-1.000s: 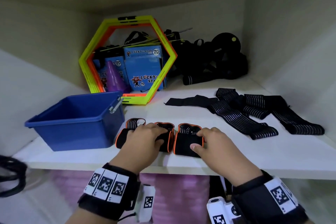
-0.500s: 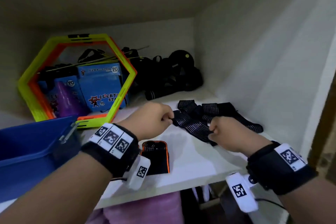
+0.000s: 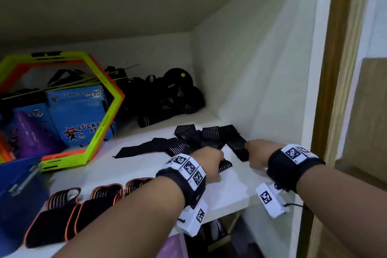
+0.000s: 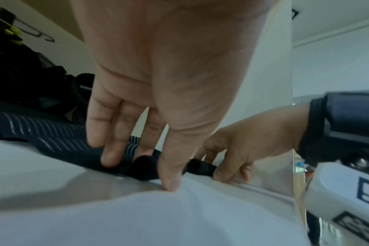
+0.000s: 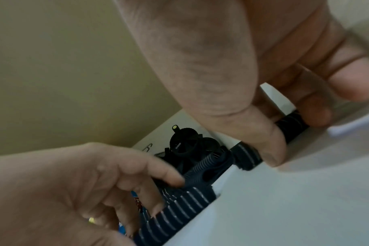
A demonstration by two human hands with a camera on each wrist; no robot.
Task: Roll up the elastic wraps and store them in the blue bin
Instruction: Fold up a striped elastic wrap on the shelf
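Note:
Black elastic wraps with pale stripes lie tangled on the white shelf at the right. My left hand pinches the near end of one wrap, fingers on top and thumb against the shelf. My right hand pinches the end of another strip between thumb and fingers, close to the side wall. The blue bin stands at the far left, its inside hidden. Three black wraps with orange edges lie in a row at the shelf's front left.
A yellow and orange hexagon frame leans at the back left, with blue boxes and a purple cone behind it. Black straps and gear are piled at the back. The cupboard's side wall is close on the right.
Both hands left the orange-edged wraps and went right to the striped wraps. Since half a second ago they have come down and nearer the front edge, still pinching strip ends.

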